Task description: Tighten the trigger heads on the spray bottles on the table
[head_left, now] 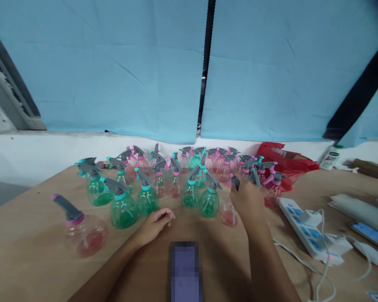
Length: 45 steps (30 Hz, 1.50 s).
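My right hand (246, 196) is closed around the grey head of a clear spray bottle (229, 216) with pink liquid low inside. That bottle stands at the right front of a crowd of spray bottles. My left hand (159, 221) rests on the table, fingers loosely bent and apart, holding nothing. Just beyond it is a green spray bottle (147, 200) with a turquoise collar. Another green spray bottle (209, 203) stands between my hands, slightly farther back. On the far left, a pink spray bottle (86, 237) with a grey and pink head stands apart from the others.
Several more pink and green bottles fill the back, near the white wall. A red plastic bag (286, 161) lies behind them on the right. To the right are a white power strip (302, 226) with cables, a phone (370, 235) and a white bottle (331, 158). Another phone (186, 272) lies in front.
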### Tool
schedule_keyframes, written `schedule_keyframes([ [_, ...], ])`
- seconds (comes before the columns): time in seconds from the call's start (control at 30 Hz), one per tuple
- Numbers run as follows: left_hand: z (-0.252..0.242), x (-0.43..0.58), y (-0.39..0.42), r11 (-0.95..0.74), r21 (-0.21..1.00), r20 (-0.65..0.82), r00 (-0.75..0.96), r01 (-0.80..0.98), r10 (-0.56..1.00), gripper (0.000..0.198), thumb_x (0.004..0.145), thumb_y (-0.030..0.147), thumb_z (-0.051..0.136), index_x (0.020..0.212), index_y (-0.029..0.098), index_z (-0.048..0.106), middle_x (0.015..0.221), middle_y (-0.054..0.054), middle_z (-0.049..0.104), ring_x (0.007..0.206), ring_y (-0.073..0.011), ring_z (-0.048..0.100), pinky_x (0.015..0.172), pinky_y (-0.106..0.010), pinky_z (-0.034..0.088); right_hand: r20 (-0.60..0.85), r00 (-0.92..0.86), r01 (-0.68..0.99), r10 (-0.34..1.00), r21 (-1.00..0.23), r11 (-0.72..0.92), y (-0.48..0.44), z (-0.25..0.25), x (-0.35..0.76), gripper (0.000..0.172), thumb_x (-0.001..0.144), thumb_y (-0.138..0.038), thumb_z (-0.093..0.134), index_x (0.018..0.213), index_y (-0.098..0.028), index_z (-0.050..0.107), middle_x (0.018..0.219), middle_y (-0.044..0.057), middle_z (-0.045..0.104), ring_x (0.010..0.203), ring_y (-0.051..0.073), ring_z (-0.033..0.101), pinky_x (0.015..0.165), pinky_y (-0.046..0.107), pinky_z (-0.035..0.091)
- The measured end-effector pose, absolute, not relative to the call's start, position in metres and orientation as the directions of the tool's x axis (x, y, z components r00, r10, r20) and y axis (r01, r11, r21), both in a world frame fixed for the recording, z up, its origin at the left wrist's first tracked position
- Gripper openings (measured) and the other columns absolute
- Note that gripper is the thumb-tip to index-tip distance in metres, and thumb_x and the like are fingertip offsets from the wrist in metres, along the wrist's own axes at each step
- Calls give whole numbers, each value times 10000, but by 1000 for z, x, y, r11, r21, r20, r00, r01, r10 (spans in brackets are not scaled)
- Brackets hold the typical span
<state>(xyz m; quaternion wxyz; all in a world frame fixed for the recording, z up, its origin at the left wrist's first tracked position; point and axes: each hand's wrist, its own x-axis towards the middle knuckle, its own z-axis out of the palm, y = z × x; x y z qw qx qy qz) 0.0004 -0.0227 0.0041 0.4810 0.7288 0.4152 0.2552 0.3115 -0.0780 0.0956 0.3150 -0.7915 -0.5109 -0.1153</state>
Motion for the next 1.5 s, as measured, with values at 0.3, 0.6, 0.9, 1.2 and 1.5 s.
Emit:
schedule_keyframes([
  [0.3, 6, 2, -24, -182, 914, -28, 507, 361, 862, 400, 894, 567, 505, 902, 179, 600, 719, 34, 541, 554, -103, 396, 535, -227, 281, 716, 199, 798, 669, -515, 313, -120, 122, 265, 351, 853, -216, 590, 1181, -268, 704, 1077, 35, 760, 944, 229, 710, 834, 332, 525],
  [0.6, 5, 0, -25, -211, 926, 18, 523, 312, 852, 389, 899, 556, 509, 881, 176, 592, 717, 32, 533, 590, -110, 418, 552, -225, 307, 759, -34, 525, 650, -540, 658, -68, 79, 218, 339, 929, -212, 576, 1242, -293, 676, 1144, 17, 745, 1043, 194, 690, 936, 334, 527],
  [0.9, 1, -2, -22, -212, 922, 8, 533, 323, 846, 432, 904, 605, 501, 896, 182, 590, 722, 36, 531, 577, -104, 416, 542, -221, 297, 604, 194, 169, 773, -797, 580, -45, 33, 204, 427, 825, -270, 694, 1248, -216, 668, 1128, 74, 730, 963, 211, 684, 851, 331, 543],
  [1.2, 6, 0, -27, -194, 924, -6, 521, 329, 853, 465, 883, 647, 510, 843, 186, 566, 711, 40, 522, 577, -106, 409, 550, -228, 297, 395, -177, -23, 902, -917, 397, -41, 56, 208, 252, 665, -194, 495, 770, -227, 722, 785, 4, 693, 672, 152, 550, 639, 259, 433],
  [1.5, 7, 1, -27, -208, 920, 1, 528, 333, 849, 457, 893, 630, 498, 857, 181, 576, 717, 38, 530, 575, -107, 420, 563, -236, 307, 393, -210, -66, 895, -919, 388, -39, 57, 208, 198, 623, -200, 522, 707, -227, 699, 655, -2, 654, 648, 167, 545, 628, 264, 416],
])
